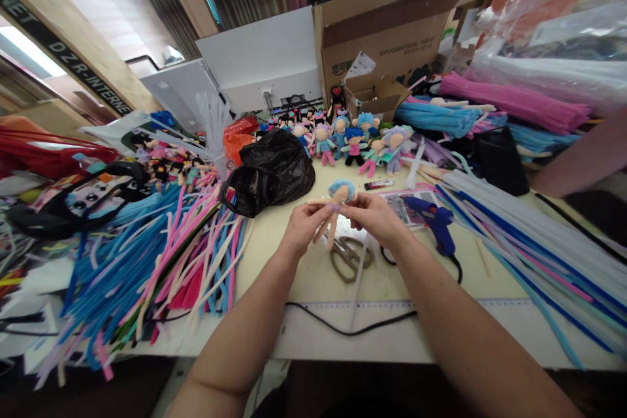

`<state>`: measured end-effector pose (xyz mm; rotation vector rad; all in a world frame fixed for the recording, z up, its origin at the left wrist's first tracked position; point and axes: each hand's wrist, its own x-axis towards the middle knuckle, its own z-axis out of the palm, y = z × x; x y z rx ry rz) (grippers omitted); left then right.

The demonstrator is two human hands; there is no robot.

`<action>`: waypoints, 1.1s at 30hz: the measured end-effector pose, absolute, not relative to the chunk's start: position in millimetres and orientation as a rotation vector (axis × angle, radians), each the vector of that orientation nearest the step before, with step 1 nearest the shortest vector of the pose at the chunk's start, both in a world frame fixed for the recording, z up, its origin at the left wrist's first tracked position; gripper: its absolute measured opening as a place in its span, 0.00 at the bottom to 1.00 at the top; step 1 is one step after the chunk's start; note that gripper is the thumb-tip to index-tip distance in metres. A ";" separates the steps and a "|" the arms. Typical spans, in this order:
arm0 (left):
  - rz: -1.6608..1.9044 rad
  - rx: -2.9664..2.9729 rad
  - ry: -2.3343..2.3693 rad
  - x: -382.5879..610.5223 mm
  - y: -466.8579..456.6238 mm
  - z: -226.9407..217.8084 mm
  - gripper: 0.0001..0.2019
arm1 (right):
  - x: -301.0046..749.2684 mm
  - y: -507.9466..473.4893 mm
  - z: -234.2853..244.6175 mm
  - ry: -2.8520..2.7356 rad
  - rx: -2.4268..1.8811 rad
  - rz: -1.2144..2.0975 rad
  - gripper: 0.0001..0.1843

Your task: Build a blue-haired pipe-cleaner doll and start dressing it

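Observation:
Both my hands meet above the table's middle, holding a small pipe-cleaner doll (337, 199) with blue hair and a tan body. My left hand (302, 225) pinches the doll's left side and my right hand (375, 217) pinches its right side, near a pale purple strand at the neck. The doll's legs hang down between my hands. Scissors (349, 256) lie on the table just below them. A blue glue gun (437, 222) rests to the right of my right hand.
Loose pipe cleaners (142, 261) are heaped at left and long bundles (529, 241) lie at right. A black plastic bag (269, 173), a row of finished dolls (362, 140), cardboard boxes (386, 26) and a black cable (343, 326) are also there. Another person's arm (582, 157) reaches in at right.

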<state>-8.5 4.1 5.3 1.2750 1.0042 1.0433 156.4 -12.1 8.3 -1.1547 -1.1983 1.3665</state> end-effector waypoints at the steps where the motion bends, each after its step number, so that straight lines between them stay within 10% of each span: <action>1: 1.046 1.271 1.002 -8.5 4.2 5.5 0.16 | 156.4 -12.1 8.6 -1.203 -1.167 1.371 0.22; 33: 1.010 1.104 0.956 -12.0 6.8 6.8 0.15 | 154.1 -12.1 3.8 -1.238 -1.132 1.372 0.21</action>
